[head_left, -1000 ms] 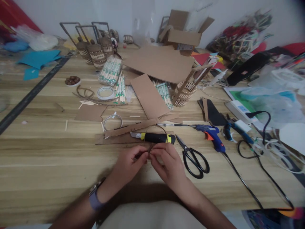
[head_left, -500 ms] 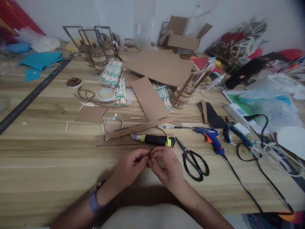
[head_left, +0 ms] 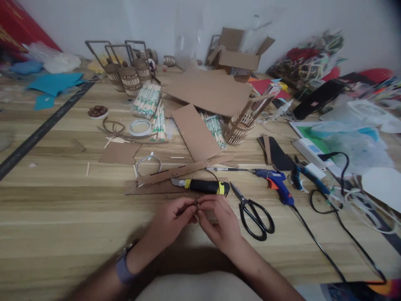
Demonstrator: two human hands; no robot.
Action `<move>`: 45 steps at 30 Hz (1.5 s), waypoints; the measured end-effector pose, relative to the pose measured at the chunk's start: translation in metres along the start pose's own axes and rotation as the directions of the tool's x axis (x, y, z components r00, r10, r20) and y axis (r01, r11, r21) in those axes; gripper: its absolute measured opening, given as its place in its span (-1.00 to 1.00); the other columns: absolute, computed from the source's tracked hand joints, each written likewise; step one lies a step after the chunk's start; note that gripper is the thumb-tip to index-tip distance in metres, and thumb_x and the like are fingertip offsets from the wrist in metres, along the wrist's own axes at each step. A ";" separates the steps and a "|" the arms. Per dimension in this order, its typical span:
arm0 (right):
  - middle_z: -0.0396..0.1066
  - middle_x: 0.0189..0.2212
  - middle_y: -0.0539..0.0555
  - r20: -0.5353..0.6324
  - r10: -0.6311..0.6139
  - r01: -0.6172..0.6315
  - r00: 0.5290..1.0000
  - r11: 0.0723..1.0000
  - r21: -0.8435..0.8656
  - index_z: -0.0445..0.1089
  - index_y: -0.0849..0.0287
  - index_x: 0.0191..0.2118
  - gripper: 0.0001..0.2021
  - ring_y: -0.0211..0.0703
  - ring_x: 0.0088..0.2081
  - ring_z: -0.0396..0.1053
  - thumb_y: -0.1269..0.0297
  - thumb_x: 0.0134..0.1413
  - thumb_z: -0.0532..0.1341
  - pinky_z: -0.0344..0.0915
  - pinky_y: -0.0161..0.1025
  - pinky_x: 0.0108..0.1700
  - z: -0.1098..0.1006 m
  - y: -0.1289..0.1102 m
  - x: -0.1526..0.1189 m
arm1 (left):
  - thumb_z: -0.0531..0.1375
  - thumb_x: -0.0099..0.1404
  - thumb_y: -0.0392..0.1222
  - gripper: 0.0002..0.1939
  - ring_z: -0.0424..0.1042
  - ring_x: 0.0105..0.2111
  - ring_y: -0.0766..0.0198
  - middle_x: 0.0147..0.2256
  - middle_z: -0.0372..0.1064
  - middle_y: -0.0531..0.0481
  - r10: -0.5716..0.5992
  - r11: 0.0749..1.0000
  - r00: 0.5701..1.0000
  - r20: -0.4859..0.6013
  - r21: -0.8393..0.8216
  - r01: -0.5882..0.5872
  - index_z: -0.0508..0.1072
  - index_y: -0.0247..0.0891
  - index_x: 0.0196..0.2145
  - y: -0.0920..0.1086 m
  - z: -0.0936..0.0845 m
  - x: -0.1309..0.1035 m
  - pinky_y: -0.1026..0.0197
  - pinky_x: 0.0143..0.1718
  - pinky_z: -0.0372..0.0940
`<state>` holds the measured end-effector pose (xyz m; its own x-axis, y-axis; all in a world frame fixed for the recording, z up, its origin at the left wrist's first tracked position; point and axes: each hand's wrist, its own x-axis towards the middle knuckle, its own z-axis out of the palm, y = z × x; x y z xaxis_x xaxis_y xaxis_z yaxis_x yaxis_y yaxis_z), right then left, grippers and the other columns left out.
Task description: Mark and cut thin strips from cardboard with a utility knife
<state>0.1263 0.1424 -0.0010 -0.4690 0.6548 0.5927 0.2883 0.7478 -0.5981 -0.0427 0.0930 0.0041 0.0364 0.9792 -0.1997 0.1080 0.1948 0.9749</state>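
Note:
My left hand (head_left: pixel 172 219) and my right hand (head_left: pixel 221 223) meet near the front of the wooden table, fingertips pinched together. Between them is a small dark brown piece (head_left: pixel 196 203), mostly hidden by the fingers. Just beyond the hands lies a black and yellow utility knife (head_left: pixel 203 186) on a cardboard strip (head_left: pixel 150 188). Black-handled scissors (head_left: pixel 255 213) rest to the right of my right hand, blades partly open. A blue glue gun (head_left: pixel 277 184) lies farther right, its cord running toward the front edge.
Cardboard sheets (head_left: pixel 209 90), packs of sticks (head_left: pixel 147 100), tape rolls (head_left: pixel 140 127) and a bowl of brown beads (head_left: pixel 97 111) lie beyond. Small lidded baskets (head_left: pixel 129 79) stand at the back left, and another basket (head_left: pixel 239 129) at centre right. Plastic bags (head_left: pixel 354 133) and cables cover the right.
The whole view has shifted slightly. Both hands keep their pinch on the small brown piece, with only slight finger movement.

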 end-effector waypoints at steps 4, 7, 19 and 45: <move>0.54 -0.26 0.05 0.034 -0.001 0.002 0.999 1.000 -0.016 0.40 0.05 -0.11 -0.88 -0.12 -0.21 0.51 0.35 0.24 0.27 0.44 -0.16 -0.17 0.000 0.003 -0.001 | 0.10 0.38 -0.02 -0.69 0.55 -0.34 0.21 -0.34 0.57 -0.01 0.020 0.999 1.000 -0.015 0.038 -0.019 0.56 -0.24 -0.22 -0.002 -0.001 -0.001 0.24 -0.30 0.40; 0.54 -0.25 0.07 0.028 0.003 -0.002 1.000 1.000 -0.018 0.42 0.04 -0.09 -0.89 -0.12 -0.20 0.51 0.34 0.28 0.25 0.46 -0.18 -0.20 -0.001 0.005 -0.001 | 0.09 0.40 0.01 -0.68 0.54 -0.39 0.22 -0.39 0.55 0.00 0.025 0.999 1.000 -0.010 0.023 -0.025 0.55 -0.24 -0.21 -0.005 -0.001 0.000 0.24 -0.32 0.39; 0.56 -0.27 0.04 0.009 -0.067 0.067 0.998 0.995 -0.069 0.41 0.05 -0.13 -0.84 -0.14 -0.26 0.50 0.45 0.23 0.23 0.38 -0.15 -0.19 -0.001 -0.001 0.001 | 0.06 0.36 -0.07 -0.69 0.56 -0.31 0.19 -0.33 0.59 0.00 0.037 0.994 0.999 -0.020 0.105 -0.035 0.57 -0.20 -0.16 -0.004 0.002 -0.003 0.22 -0.25 0.41; 0.46 -0.46 0.00 -0.590 0.569 -0.588 0.573 0.787 0.188 0.45 0.10 -0.34 -0.75 -0.12 -0.40 0.40 0.03 0.03 0.37 0.33 -0.16 -0.27 -0.096 0.036 -0.002 | 0.15 0.28 0.08 -0.69 0.55 -0.41 0.18 -0.34 0.60 -0.07 -0.101 0.995 0.993 -0.056 0.006 0.101 0.44 -0.23 -0.23 -0.005 0.000 0.002 0.16 -0.32 0.40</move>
<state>0.2175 0.1780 0.0280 0.3876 0.8654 0.3176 0.3457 0.1829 -0.9203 -0.0437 0.0936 -0.0011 -0.0306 0.9562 -0.2913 0.1171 0.2928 0.9490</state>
